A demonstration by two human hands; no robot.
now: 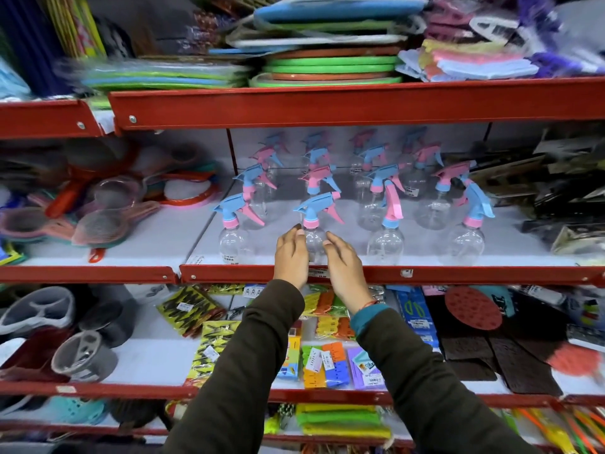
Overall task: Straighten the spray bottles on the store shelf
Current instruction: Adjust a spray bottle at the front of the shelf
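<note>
- left of the cupped bottle (313, 231): another front-row bottle (233, 231) upright on the same shelf (360, 274), blue trigger head pointing left, probably set to match its neighbour.
- left hand (290, 257) raised over the red shelf lip to the left flank of the cupped bottle; grip wide, fingers loosely curled, fingertips (298, 231) at or just off the clear shoulder; contact too fine to tell, nothing held.
- cupped bottle itself: front row, second from the left, upright, blue nozzle to the left and pink trigger to the right; flanked on both sides, likely so a small twist or nudge can square it without tipping.
- right hand (342, 262) on the right flank of the cupped bottle, mirroring the other; grip likewise wide, fingers bent toward the body, not closed round it.
- right of the cupped bottle: two more front-row bottles (386, 237) with heads turned to a different angle, apparently not yet aligned.
- behind the cupped bottle: further rows of pink-and-blue bottles running to the back of the shelf, heads mixed in direction, somewhat blurred.
</note>
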